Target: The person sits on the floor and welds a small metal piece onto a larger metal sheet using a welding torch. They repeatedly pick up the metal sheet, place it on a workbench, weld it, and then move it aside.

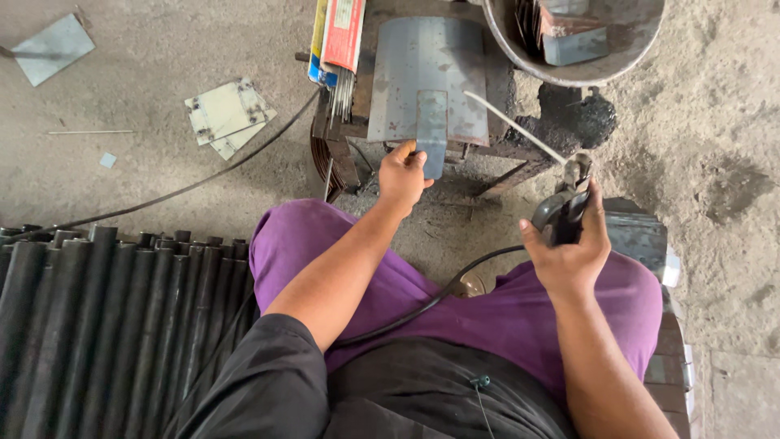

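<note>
Seen from above, our left hand (404,173) pinches the lower edge of a narrow grey steel strip (431,132), fingers curled together on it and thumb on top, the strip lying upright down the middle of a larger curved grey steel sheet (422,73) on a rusty metal work stand (496,150). That forearm reaches straight forward over the left knee of our purple trousers (487,309), wrist level. Our right hand (569,248) is wrapped tight around the black handle of an electrode holder (562,213), its clamp gripping a thin pale welding rod (512,126) that slants up and left — its tip close over the right side of the curved sheet; whether it touches we cannot tell. The right forearm rises from the lower edge of the frame, wrist cocked slightly inward, and a black cable (422,305) runs from the holder across our lap. At the stand's left end rests a flat rectangular packet in red, white, yellow and blue (337,36), open at its lower end with a bundle of grey rods (343,93) sticking out. A round metal basin (581,41) holding steel offcuts sits at top right. Black steel pipes (106,317) lie side by side at lower left, and loose pale steel plates (227,114) lie on the sandy concrete floor (715,146).
</note>
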